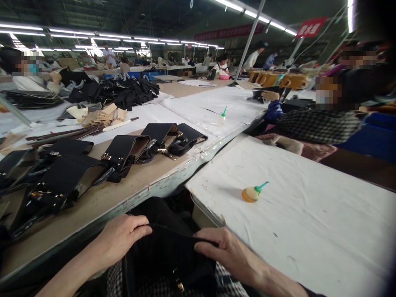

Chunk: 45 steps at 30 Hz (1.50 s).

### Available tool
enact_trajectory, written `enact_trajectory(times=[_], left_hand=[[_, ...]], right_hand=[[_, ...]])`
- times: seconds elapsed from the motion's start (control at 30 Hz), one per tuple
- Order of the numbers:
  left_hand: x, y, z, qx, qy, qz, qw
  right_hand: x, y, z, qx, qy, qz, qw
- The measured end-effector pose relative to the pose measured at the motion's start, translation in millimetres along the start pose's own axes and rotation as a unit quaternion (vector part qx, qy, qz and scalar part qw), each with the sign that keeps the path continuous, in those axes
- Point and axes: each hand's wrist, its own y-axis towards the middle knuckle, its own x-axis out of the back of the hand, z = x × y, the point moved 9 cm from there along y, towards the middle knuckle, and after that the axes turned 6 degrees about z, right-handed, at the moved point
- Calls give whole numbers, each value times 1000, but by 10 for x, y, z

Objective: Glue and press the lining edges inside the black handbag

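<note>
Black bag [176, 251] is in both hands [123, 236] [227, 252] near part-filled bottle [252, 194].

White table [309, 214] bears a squeeze bottle [251, 194]; brown-covered bench [107, 202] carries several black bags [69, 169].

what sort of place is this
Probably a bag-making workshop or factory: black bags with gold-coloured metal fittings lie in a row, a big pile of black pieces sits further back, and several people are at tables under strip lights.
</note>
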Motion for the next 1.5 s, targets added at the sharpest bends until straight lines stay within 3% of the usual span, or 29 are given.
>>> enact_trajectory(times=[0.3,0.47,0.63,0.77,0.87,1.0,1.17,1.3,1.5], left_hand=[[67,22,-119,-8,-21,-5,1000],[67,97,-269,-41,-51,36,997],[78,362,-557,-118,-63,56,989],[-63,629,-691,-145,-71,134,978],[-150,770,-672,-137,-73,166,974],[-217,851,-592,-114,-86,167,976],[-244,871,-547,-91,-98,151,980],[-226,841,-517,-55,-74,129,987],[-205,761,-549,-55,-47,110,991]], right_hand=[[10,32,-234,-7,-17,-92,996],[50,137,-364,-34,64,-70,995],[82,204,-408,-49,120,-57,990],[124,230,-482,-55,133,-44,989],[173,266,-486,-39,142,-6,989],[243,343,-387,-44,135,51,989],[259,508,-239,-61,-4,101,993],[184,611,-266,-73,-66,111,989],[98,608,-291,-92,-65,80,990]])
